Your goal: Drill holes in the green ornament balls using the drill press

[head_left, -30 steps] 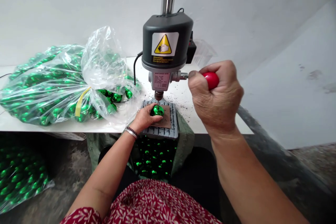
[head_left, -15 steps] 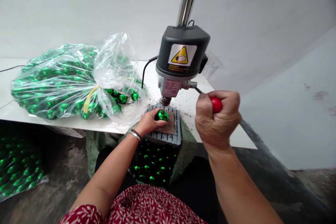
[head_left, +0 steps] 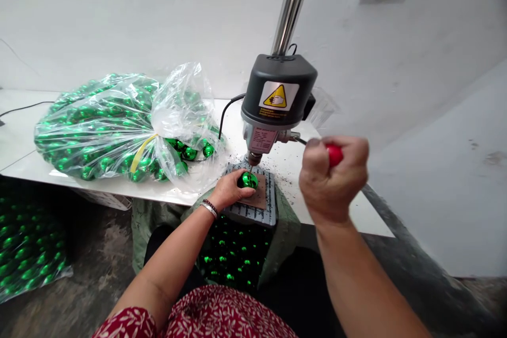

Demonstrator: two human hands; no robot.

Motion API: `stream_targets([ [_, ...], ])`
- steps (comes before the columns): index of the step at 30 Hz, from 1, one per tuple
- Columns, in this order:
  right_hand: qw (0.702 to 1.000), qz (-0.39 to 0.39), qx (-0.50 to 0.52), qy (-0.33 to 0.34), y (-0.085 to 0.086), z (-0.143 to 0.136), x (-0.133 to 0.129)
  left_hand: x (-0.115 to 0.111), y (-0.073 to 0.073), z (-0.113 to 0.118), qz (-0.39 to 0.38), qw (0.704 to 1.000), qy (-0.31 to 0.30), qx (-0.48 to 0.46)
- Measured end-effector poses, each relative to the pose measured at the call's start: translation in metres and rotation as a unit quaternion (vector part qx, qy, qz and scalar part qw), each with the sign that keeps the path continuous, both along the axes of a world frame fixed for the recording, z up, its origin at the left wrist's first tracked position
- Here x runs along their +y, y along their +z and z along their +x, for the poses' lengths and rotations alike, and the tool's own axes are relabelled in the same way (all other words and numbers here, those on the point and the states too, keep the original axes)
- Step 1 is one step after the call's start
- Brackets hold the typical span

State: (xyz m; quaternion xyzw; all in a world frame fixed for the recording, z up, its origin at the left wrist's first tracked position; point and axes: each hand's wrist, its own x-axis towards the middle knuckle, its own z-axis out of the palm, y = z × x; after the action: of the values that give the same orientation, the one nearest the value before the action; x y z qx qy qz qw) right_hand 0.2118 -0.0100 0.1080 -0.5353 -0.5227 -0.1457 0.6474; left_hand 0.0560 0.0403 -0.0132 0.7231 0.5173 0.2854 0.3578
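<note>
A shiny green ball (head_left: 249, 180) sits under the bit of a drill press (head_left: 279, 90), with my left hand (head_left: 231, 189) gripping it from the left between thumb and fingers. Beneath the ball lies a brown board (head_left: 258, 199) on the grey slotted base (head_left: 270, 211). My right hand (head_left: 335, 179) is wrapped round the red knob (head_left: 335, 155) of the press's feed lever, to the right of the motor housing. The thin bit stands at the top of the ball; whether it is inside the ball I cannot tell.
A tied clear bag (head_left: 99, 127) of green balls lies on the white table (head_left: 285, 185) at the left. More balls fill an open sack (head_left: 233, 253) below the base. Another bag of balls (head_left: 31, 243) rests on the floor. Dark shavings dot the tabletop.
The whole view has shifted slightly, so things appear lower and a little to the right. Both hands keep their holds on the ball and the red knob.
</note>
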Motion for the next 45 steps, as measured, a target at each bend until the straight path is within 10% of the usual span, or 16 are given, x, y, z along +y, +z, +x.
stream_targets([
  [5, 0.983, -0.171, 0.066, 0.011, 0.061, 0.006, 0.022, -0.015, 0.002, -0.012, 0.033, 0.998, -0.030, -0.037],
  [11, 0.991, -0.124, 0.043, 0.012, 0.060, 0.007, 0.026, -0.040, 0.012, -0.048, 0.082, 0.984, -0.156, -0.017],
  [15, 0.990, -0.132, 0.049, 0.008, 0.058, 0.008, 0.025, -0.018, 0.029, -0.075, 0.151, 0.987, 0.009, 0.046],
  [18, 0.989, -0.136, 0.056, 0.007, 0.060, 0.007, 0.024, 0.012, 0.040, -0.101, 0.160, 0.941, 0.132, 0.268],
  [26, 0.985, -0.157, 0.074, 0.011, 0.061, 0.003, 0.021, 0.028, 0.032, -0.134, 0.035, 0.856, 0.148, 0.494],
  [29, 0.986, -0.148, 0.069, 0.015, 0.059, 0.004, 0.022, 0.019, 0.031, -0.128, 0.016, 0.894, 0.168, 0.415],
  [33, 0.989, -0.131, 0.070, 0.023, 0.056, 0.006, 0.022, 0.000, 0.038, -0.110, -0.021, 0.994, 0.101, 0.024],
  [37, 0.989, -0.128, 0.065, 0.036, 0.055, 0.006, 0.021, -0.019, 0.037, -0.086, -0.157, 0.944, -0.011, -0.290],
  [41, 0.989, -0.120, 0.065, 0.052, 0.055, 0.006, 0.020, -0.024, 0.025, -0.064, -0.231, 0.908, -0.016, -0.348],
  [45, 0.988, -0.127, 0.071, 0.050, 0.056, 0.006, 0.019, -0.018, 0.024, -0.044, -0.188, 0.951, -0.006, -0.245],
])
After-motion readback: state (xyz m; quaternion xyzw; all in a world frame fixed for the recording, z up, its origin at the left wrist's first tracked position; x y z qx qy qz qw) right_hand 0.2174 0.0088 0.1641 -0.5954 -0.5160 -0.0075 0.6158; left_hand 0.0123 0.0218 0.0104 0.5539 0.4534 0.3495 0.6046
